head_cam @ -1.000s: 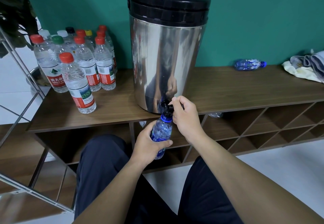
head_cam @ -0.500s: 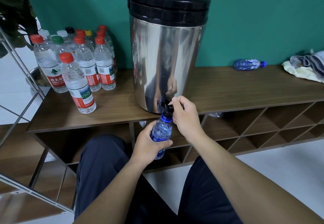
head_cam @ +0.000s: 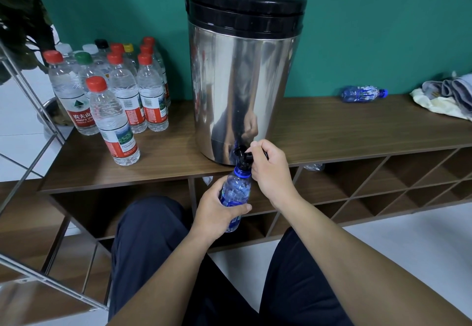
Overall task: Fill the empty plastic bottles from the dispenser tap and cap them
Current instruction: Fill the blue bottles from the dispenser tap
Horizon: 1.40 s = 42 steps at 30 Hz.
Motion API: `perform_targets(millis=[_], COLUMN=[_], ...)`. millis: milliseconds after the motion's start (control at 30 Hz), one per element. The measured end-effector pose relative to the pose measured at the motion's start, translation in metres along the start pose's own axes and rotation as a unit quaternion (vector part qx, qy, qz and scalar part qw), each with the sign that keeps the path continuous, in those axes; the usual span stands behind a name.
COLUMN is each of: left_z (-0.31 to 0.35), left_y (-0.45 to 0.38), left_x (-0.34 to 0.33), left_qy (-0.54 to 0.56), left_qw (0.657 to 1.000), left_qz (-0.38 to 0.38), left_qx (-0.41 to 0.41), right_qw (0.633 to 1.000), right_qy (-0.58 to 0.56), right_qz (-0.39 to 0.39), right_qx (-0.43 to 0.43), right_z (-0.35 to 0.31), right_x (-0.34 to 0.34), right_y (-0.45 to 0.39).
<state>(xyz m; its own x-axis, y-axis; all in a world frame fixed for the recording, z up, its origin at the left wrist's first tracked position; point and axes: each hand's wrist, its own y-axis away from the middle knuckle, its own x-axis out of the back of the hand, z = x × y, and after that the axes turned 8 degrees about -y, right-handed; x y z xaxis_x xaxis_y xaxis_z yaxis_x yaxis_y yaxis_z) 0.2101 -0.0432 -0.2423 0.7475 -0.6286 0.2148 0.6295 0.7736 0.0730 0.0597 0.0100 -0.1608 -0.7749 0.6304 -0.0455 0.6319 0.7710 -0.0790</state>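
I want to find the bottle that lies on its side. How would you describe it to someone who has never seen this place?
Start at the big steel dispenser on the wooden shelf top. Go along the top to its right, towards the green wall. The small blue bottle lies there on its side, alone, unlike the clear bottles standing upright on the dispenser's left.

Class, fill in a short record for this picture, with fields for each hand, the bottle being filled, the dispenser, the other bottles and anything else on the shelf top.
left hand: grips the blue bottle, holding its mouth under the tap
right hand: fingers curled on the tap lever
blue bottle: uncapped, tilted slightly
dispenser: steel, black lid, at the shelf's front edge
capped bottles: upright, left of dispenser
lying bottle: blue, capped, by the wall
cloths: far right
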Motion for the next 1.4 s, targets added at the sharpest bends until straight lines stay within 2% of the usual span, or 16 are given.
perform_targets(millis=[1400], left_z=[0.0047], left_y=[0.0031], left_x=[0.0014], left_qy=[-0.002], left_qw=[1.0], left_qz=[-0.001], left_qx=[0.002], right_qw=[1.0], right_qy=[-0.006], right_qz=[0.0], right_qx=[0.003], right_z=[0.0008], right_x=[-0.0001], right_y=[-0.0016])
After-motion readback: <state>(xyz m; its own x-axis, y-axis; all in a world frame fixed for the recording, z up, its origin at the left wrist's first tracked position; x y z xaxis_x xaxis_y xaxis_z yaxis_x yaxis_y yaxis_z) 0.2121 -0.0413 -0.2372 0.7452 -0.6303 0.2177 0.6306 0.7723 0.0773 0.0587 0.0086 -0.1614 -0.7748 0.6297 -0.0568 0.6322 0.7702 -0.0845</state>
